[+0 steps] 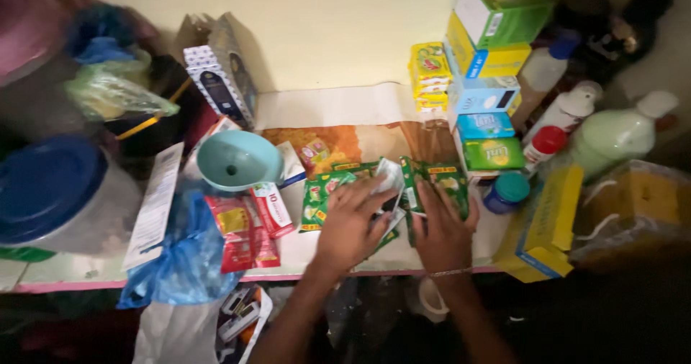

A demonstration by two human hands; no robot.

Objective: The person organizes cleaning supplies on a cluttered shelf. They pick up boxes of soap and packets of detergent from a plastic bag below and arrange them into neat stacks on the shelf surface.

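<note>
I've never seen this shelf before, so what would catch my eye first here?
First, the two hands at the shelf's front edge: the left hand and right hand press on a spread of green sachets. Next, the pale teal funnel just left of them, above red packets. At right rises a leaning stack of green, yellow and blue boxes.

Pale shelf (338,252) with pink front edge, lined with printed paper (360,141). On it are laid green sachets (324,191), red packets (248,223), teal funnel (237,161), stacked boxes (486,83), blue-lidded jar (506,191), bottles (619,133), blue bag (183,252).
</note>
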